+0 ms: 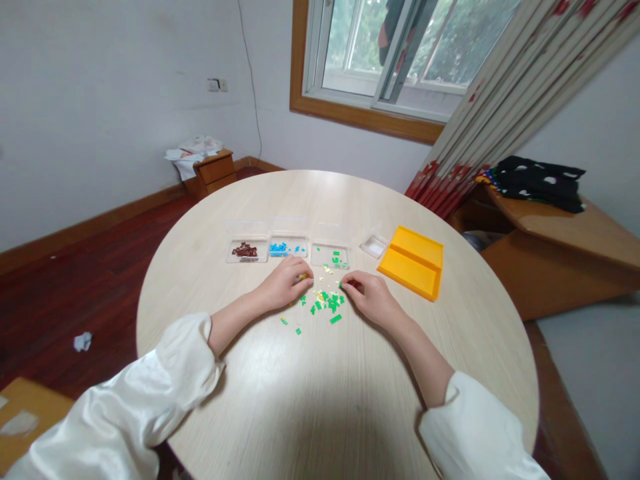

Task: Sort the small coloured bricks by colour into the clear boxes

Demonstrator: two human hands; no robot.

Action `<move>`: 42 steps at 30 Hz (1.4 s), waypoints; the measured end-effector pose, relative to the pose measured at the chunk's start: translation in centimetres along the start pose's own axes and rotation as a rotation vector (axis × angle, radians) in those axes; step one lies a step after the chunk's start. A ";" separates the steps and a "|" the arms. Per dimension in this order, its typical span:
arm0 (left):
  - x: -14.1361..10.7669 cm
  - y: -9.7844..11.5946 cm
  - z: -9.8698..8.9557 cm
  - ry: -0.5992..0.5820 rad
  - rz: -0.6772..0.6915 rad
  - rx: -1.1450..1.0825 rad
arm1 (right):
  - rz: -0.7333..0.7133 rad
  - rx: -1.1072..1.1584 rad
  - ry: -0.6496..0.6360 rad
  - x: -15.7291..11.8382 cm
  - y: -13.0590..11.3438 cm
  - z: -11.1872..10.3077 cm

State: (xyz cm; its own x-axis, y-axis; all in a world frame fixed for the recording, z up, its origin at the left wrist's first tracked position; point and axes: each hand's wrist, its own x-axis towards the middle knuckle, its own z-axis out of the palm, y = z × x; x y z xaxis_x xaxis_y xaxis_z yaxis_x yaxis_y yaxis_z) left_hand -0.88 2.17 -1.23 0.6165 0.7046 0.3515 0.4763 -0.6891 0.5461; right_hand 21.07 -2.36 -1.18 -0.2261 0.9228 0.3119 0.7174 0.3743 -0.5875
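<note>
- Shiny white left sleeve (pixel 115 400) filled the near left corner, reaching over the edge of a round, pale surface (pixel 250 413).
- Crumpled paper (pixel 83 342) lay on the dark red floor (pixel 110 300).
- Clear box (pixel 263 257) with its lid up held brown blocks (pixel 245 250).
- Just beside it, another clear box (pixel 305 255) held blue blocks (pixel 278 249).
- Left hand (pixel 284 283) was in front of the blue blocks, fingers curled toward the thumb; yellow showed between them, but whether it was gripped I cannot tell.
- Green blocks (pixel 335 319) and pale yellow blocks (pixel 320 296) lay loose between the hands.
- Behind them, a third clear box (pixel 321 260) held a few more green ones.
- Right hand (pixel 373 299) pinched a small green block (pixel 341 285) at its fingertips, near the pile's right side.
- Smaller clear box (pixel 374 247) sat farther back, near a yellow case (pixel 410 270) lying open.
- White right sleeve (pixel 473 427) crossed the near right edge.
- Dark cloth (pixel 540 181) lay on a wooden cabinet (pixel 530 260).
</note>
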 end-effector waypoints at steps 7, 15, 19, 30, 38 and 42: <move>0.0 -0.1 0.1 0.037 -0.049 -0.028 | 0.037 0.096 0.085 0.2 -0.2 0.0; 0.0 -0.1 0.0 0.045 -0.089 -0.041 | 0.024 0.103 0.268 0.4 0.4 0.3; 0.0 -0.2 0.1 0.064 -0.084 -0.044 | 0.011 0.071 0.299 0.4 0.6 0.3; 0.1 -0.5 0.2 0.061 -0.041 -0.082 | 0.117 0.164 0.359 0.5 0.3 0.4; 0.1 -0.3 0.2 0.059 -0.048 -0.085 | 0.116 0.158 0.370 0.4 0.2 0.3; 0.1 -0.4 0.3 0.061 -0.052 -0.088 | 0.111 0.148 0.374 0.4 0.3 0.4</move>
State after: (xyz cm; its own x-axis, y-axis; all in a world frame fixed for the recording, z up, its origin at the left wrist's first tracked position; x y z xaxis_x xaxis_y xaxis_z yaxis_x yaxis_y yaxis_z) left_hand -0.87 2.47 -1.64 0.5518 0.7496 0.3655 0.4477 -0.6361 0.6285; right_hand 20.97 -1.83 -1.52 0.1217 0.8720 0.4741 0.6150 0.3087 -0.7256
